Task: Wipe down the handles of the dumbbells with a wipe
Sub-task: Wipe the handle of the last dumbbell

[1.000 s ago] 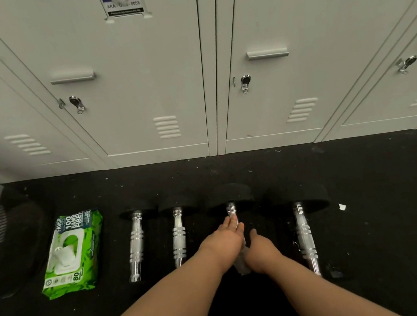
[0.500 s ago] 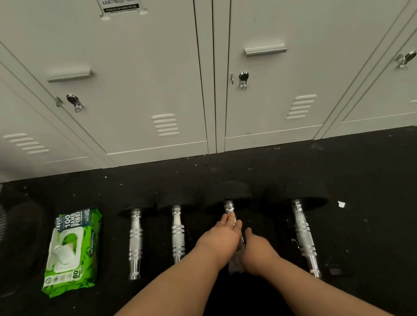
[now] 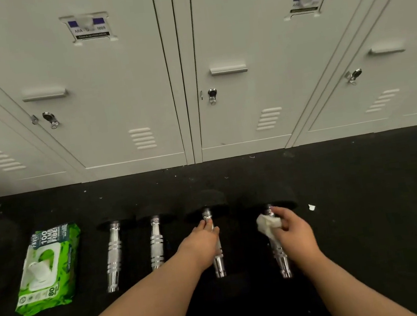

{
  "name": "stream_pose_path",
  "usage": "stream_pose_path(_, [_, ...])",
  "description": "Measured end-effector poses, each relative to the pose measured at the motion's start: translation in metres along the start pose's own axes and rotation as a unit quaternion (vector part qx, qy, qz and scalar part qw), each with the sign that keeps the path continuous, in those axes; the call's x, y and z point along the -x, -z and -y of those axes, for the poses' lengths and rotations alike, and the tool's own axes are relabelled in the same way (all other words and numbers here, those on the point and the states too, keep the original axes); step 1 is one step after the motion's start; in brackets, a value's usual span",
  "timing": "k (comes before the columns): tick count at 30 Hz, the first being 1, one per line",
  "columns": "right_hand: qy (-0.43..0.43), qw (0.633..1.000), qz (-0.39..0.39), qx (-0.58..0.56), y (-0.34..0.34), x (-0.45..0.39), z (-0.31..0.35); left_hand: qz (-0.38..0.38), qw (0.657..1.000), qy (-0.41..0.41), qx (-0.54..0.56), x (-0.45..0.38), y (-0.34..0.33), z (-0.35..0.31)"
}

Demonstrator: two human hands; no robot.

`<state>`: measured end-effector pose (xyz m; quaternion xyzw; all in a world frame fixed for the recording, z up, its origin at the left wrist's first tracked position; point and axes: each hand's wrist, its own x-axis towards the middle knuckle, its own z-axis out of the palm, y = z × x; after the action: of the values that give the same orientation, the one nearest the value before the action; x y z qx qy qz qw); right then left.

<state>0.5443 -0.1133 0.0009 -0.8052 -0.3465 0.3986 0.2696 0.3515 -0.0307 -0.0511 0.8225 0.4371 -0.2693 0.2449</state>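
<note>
**Dumbbells lined up on the gym floor, wipe now on the rightmost handle**

Dumbbells [image 3: 113, 254] lay in a row of four on the black, speckled rubber floor [image 3: 371, 215], their handles ribbed chrome bars ending in round black heads, all pointing toward the pale metal lockers [image 3: 117, 90] along the floor's far edge. Near the floor's left edge sat a soft green pack of wipes [image 3: 48, 268] with a white flip lid, and a small white scrap [image 3: 311, 206] lay to the right of the row.

Against the pictures from a second before, the right hand [image 3: 297, 233] had left the third dumbbell [image 3: 217, 258], where both hands had been close together, and had gone over to the fourth dumbbell [image 3: 282, 260]. The left hand [image 3: 201, 241] had stayed on the third handle, its fingers curled round the upper end just below the black head.

The wipe [image 3: 267, 223], white and crumpled, was pinched between the right thumb and fingertips and pressed to the top of the fourth handle, just under its head. It lay at the front of the grip, with the palm behind it and the rest of the chrome bar running bare beneath the wrist.
</note>
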Motion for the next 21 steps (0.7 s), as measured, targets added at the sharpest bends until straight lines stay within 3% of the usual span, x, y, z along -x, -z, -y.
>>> stream_pose_path(3, [-0.017, 0.995, -0.090, -0.036, 0.026, -0.003, -0.015, -0.007, 0.999, 0.031, 0.017, -0.002, 0.003, -0.010])
stream_pose_path(6, [-0.051, 0.990, -0.113, -0.066, 0.036, -0.008, -0.025, -0.020, 0.998, 0.055, 0.025, -0.004, 0.008, -0.029])
stream_pose_path(11, [-0.058, 0.992, -0.099, -0.057, 0.024, -0.017, -0.030, -0.048, 0.982, -0.008, 0.184, 0.002, -0.001, -0.098])
stream_pose_path(15, [-0.050, 0.996, -0.069, -0.040, 0.011, -0.027, -0.028, -0.059, 0.946, 0.027, 0.318, 0.003, -0.008, -0.142])
stream_pose_path(18, [-0.053, 0.998, -0.025, -0.004, -0.002, -0.036, -0.031, -0.055, 0.945, 0.073, 0.313, -0.003, -0.009, -0.153])
stream_pose_path(21, [-0.053, 0.998, -0.016, 0.031, -0.009, -0.042, -0.034, -0.048, 0.968, 0.065, 0.238, -0.006, -0.005, -0.152])
